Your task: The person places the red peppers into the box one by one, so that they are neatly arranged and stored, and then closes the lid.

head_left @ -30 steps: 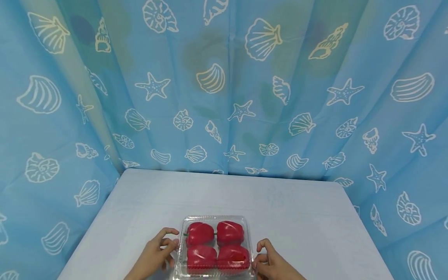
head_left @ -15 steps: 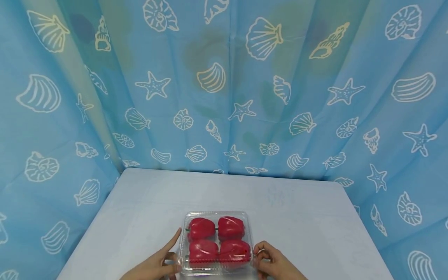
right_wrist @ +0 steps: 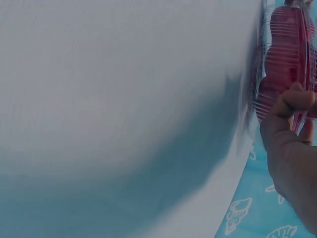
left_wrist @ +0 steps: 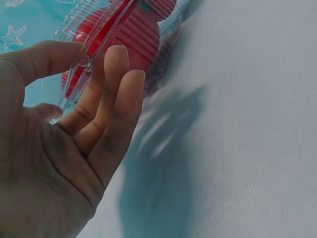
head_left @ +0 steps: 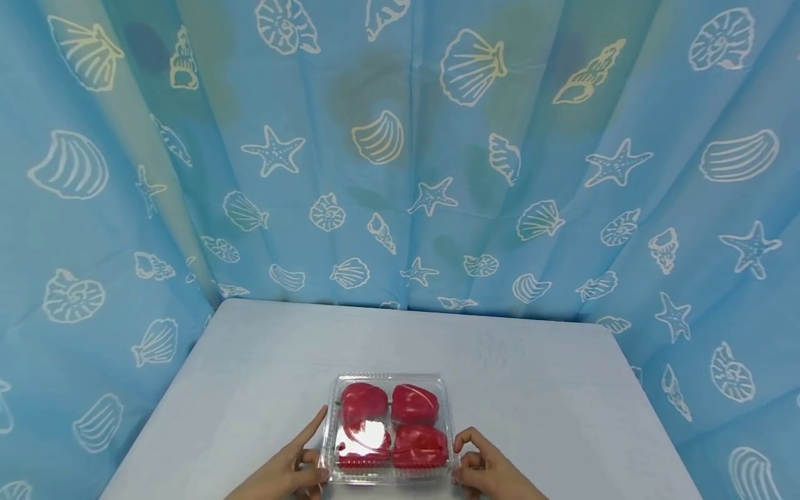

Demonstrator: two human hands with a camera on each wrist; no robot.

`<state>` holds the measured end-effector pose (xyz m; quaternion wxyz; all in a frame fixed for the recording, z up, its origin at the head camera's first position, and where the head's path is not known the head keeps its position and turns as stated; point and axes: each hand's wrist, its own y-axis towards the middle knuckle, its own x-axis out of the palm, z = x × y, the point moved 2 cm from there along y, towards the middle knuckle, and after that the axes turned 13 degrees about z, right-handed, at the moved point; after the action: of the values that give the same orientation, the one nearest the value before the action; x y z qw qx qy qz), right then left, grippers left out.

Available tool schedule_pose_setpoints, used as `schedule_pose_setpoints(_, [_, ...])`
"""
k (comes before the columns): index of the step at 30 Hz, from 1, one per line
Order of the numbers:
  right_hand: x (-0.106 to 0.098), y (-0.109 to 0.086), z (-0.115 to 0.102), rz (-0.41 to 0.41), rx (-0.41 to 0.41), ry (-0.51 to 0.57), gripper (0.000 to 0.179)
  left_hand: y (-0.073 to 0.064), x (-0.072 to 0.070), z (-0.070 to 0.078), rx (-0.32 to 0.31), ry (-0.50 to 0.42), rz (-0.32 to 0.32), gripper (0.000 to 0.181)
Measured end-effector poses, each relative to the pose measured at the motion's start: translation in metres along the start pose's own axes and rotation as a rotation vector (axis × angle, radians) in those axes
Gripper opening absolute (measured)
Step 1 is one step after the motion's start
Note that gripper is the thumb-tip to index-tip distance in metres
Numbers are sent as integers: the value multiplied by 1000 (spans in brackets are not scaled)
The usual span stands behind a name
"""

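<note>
In the head view, a clear plastic clamshell box [head_left: 389, 478] with its lid down sits near the table's front. Inside lie several red bell peppers [head_left: 417, 444], with glare over the front left one. My left hand [head_left: 284, 467] grips the left rim, its thumb by the front corner and its index finger straight along the side. On the right, my right hand [head_left: 490, 467] pinches the rim between thumb and bent fingers. The left wrist view shows the ribbed box side [left_wrist: 141, 37] beyond the left fingers [left_wrist: 116, 74]. Right fingers [right_wrist: 292, 101] hold the edge in the right wrist view.
A white-covered table [head_left: 531, 389] spreads around the box. Behind and at both sides hangs a blue curtain [head_left: 400, 173] with white seashell and starfish prints. A hand's shadow [left_wrist: 158, 163] falls on the cloth under the left hand.
The box has shifted slightly away from the front edge, and glare has appeared on its lid. My left index finger has straightened along the box's side. My right hand has stayed at the right rim.
</note>
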<state>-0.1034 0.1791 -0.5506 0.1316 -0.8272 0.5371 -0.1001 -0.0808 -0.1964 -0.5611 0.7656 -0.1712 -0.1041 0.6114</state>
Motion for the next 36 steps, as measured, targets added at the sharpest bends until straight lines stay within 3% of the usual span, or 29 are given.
schedule_pose_setpoints(4, [1,2,-2,45,19,-21,31,0,1,2,4,10,-2,97])
schedule_pose_setpoints(14, [5,7,1,96,65,56,44,7,0,0,37,26,16,94])
schedule_pose_setpoints(21, [6,6,-1,87,83,82,44,9,0,0,86,8,25,96])
schedule_pose_setpoints(29, [6,7,0,90,92,69,44,7,0,-2,22,-112,23,102])
schedule_pose_setpoints(36, [6,5,-2,51,72,74,38,10,-2,-2,48,-16,30,96])
